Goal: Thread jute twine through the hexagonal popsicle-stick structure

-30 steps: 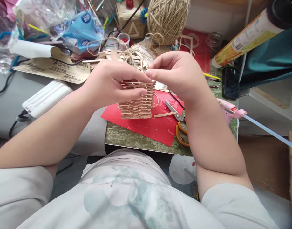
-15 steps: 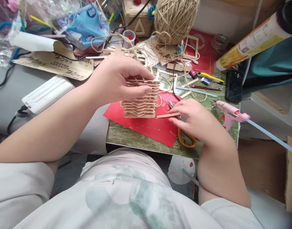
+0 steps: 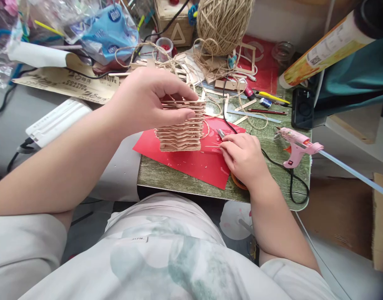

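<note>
My left hand [image 3: 156, 98] grips the top of a layered craft-stick box [image 3: 180, 139], its thumb over the near side and its fingers behind. The lower layers of the box show below the thumb. To the right, my right hand [image 3: 244, 156] pinches a wooden craft stick [image 3: 211, 146], seen nearly edge-on and pointing toward the box with a small gap between. Scissors [image 3: 221, 133] lie under the right hand; a blade tip and part of the orange handle show. Beneath everything is a red sheet [image 3: 191, 166] with small wood scraps on it.
A pink glue gun [image 3: 299, 143] with a long glue stick rests at the table's right edge, its black cord curling below. Behind are a twine ball [image 3: 224, 25], a black phone [image 3: 303, 108], a battery [image 3: 266, 102] and loose sticks. A white power strip [image 3: 56, 121] lies left.
My right hand has moved slightly left and closed more, turning the craft stick from its flat face to its edge. The hand now covers more of the scissors. My left hand keeps its hold.
</note>
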### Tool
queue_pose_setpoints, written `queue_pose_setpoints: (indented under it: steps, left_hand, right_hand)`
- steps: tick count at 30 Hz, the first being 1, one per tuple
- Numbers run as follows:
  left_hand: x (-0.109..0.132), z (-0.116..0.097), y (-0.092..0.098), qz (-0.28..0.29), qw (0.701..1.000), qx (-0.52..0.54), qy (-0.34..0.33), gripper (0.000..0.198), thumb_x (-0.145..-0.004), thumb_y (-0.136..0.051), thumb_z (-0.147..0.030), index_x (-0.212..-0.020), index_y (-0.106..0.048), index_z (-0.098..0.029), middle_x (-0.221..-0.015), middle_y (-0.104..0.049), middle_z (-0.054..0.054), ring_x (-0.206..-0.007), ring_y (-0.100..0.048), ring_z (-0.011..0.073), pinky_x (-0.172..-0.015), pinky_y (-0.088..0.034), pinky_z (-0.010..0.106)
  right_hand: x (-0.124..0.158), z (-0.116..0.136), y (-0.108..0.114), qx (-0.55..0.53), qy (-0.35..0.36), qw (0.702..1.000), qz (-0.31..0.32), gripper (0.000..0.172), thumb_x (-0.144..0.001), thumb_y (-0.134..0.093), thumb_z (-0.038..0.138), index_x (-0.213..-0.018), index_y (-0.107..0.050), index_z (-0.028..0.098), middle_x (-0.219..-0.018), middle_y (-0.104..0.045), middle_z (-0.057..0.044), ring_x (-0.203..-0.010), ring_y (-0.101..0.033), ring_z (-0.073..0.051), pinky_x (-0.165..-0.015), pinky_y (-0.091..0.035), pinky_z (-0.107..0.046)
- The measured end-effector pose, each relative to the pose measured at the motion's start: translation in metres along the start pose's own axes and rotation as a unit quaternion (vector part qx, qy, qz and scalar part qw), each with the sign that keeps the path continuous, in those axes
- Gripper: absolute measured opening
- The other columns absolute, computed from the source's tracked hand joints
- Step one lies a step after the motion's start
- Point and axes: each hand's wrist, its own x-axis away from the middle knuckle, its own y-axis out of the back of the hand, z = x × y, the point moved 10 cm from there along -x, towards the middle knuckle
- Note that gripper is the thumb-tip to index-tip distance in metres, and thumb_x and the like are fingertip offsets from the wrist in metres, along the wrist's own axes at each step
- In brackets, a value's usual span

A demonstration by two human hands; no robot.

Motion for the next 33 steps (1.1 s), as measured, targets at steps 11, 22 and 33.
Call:
queue_pose_setpoints:
  steps: [11, 22, 33]
  left_hand:
    - [-0.005, 0.005, -0.003, 0.038, 0.999, -0.018, 0.035, 0.035, -0.087, -0.082, -0.059, -0.108, -0.083, -0.031, -0.091, -0.080, -0.010, -0.079, -0.058, 0.0112, -0.071, -0.050, 0.037]
    - [-0.004, 0.008, -0.001, 0.028, 0.998, 0.000, 0.052, 0.040, -0.085, -0.081, -0.065, -0.106, -0.083, -0.030, -0.083, -0.075, -0.008, -0.078, -0.053, 0.0123, -0.072, -0.046, 0.038]
    - [-0.001, 0.008, -0.002, -0.006, 1.000, 0.024, 0.009, 0.028, -0.087, -0.084, -0.050, -0.107, -0.085, -0.029, -0.092, -0.083, -0.004, -0.080, -0.070, 0.0168, -0.073, -0.056, 0.037]
  right_hand:
    - [0.001, 0.042, 0.052, -0.091, 0.013, 0.992, -0.091, 0.032, -0.103, -0.066, 0.018, -0.129, -0.075, 0.032, -0.098, -0.075, -0.008, -0.085, -0.071, -0.025, -0.077, -0.059, -0.042]
    - [0.000, 0.040, 0.052, -0.104, 0.010, 0.986, -0.130, 0.038, -0.102, -0.069, 0.017, -0.135, -0.075, 0.034, -0.098, -0.075, -0.007, -0.085, -0.072, -0.025, -0.077, -0.060, -0.043]
    - [-0.006, 0.066, 0.039, -0.045, 0.078, 0.992, -0.092, 0.056, -0.102, -0.063, 0.011, -0.155, -0.060, 0.030, -0.087, -0.071, -0.006, -0.077, -0.065, -0.025, -0.071, -0.055, -0.044]
